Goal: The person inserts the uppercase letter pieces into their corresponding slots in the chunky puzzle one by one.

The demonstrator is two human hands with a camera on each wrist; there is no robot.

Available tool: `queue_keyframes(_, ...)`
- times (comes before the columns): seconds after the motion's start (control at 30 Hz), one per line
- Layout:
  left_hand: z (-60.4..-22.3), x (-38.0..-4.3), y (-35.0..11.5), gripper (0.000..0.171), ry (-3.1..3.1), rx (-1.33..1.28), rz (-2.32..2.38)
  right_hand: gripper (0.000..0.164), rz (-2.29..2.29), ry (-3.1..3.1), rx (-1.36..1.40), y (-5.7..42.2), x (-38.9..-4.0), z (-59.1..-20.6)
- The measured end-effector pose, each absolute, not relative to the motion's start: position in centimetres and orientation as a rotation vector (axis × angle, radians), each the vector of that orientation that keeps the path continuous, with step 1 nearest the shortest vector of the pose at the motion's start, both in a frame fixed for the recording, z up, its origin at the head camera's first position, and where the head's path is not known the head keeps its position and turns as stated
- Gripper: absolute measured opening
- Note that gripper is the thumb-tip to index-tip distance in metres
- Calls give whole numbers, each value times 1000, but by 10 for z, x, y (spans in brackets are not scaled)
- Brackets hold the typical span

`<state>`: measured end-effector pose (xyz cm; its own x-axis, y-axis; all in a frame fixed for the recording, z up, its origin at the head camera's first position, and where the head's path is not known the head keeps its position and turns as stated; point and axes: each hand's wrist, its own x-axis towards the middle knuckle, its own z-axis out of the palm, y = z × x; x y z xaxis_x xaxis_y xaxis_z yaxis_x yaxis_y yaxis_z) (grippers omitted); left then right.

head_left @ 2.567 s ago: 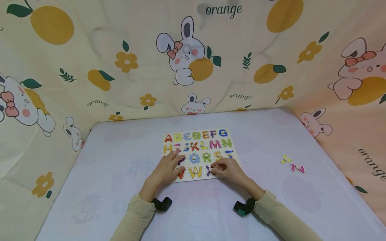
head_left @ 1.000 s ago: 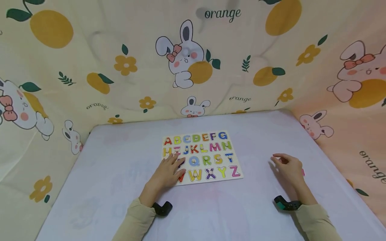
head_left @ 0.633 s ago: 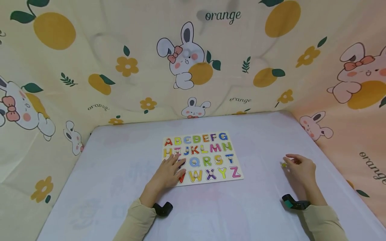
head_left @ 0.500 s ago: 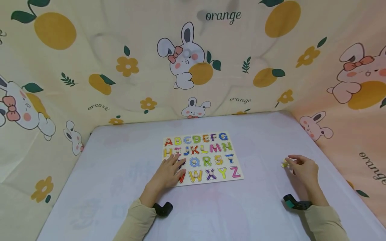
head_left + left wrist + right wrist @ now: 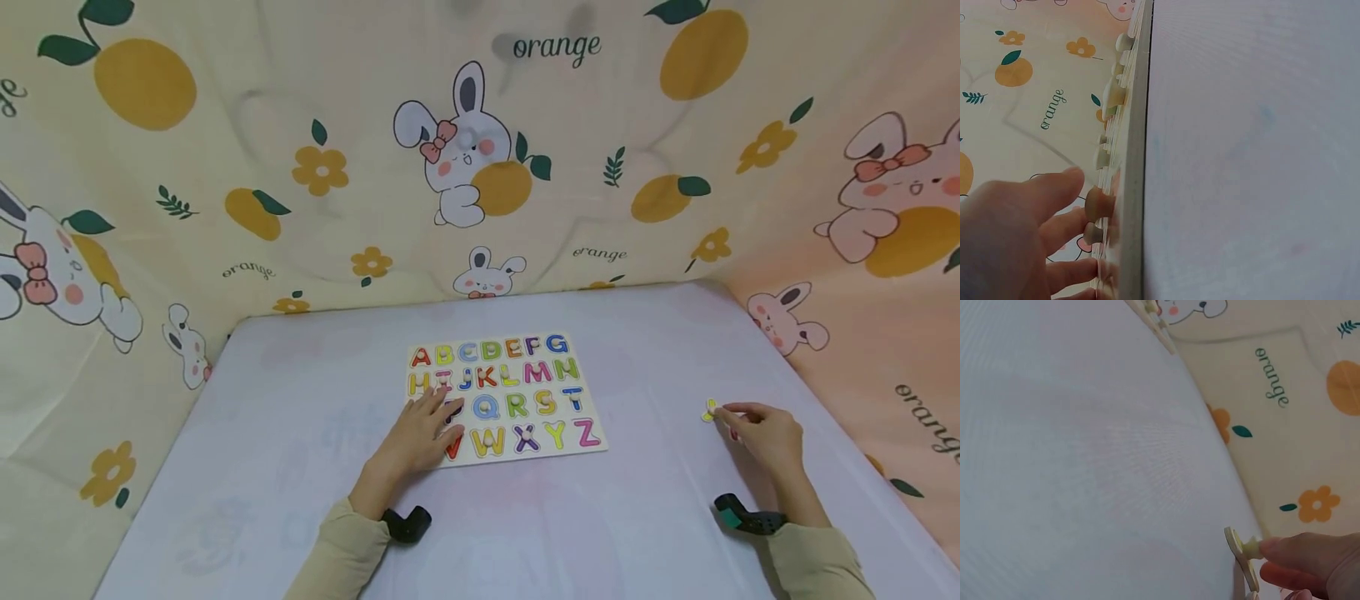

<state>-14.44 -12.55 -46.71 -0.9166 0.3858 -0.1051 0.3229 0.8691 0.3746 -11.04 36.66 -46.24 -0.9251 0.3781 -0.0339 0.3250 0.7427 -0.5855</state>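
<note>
In the head view, a white alphabet puzzle board [image 5: 495,461] lies mid-table, with knobbed letter pieces in its rows. My left hand [image 5: 420,429] rests on its lower left with relaxed, spread fingers, covering some letters. The left wrist view has the left thumb [image 5: 1054,194] beside the knobs along the board. To the right of the board, my right hand [image 5: 761,433] pinches a yellow Y puzzle piece [image 5: 708,410] by its knob. That Y piece [image 5: 1241,557] appears edge-on in the right wrist view, tilted. A bit of pink shows under the right hand, mostly hidden.
The purple X piece [image 5: 527,438] sits in the bottom row with a knob; the Y spot [image 5: 554,434] and Z spot [image 5: 587,432] beside it show no knobs. Bunny-print cloth [image 5: 300,217] walls the table's back and sides.
My right hand has left the X on the board, moved right to the loose letters and taken hold of the Y piece's knob. My left hand has stayed on the board.
</note>
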Motion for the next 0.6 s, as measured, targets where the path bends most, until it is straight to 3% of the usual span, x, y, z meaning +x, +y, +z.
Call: queue_keyframes(0.6, -467, -147, -126, 55, 2863, 587, 503, 47, 887, -2860, -651, 363, -114, -463)
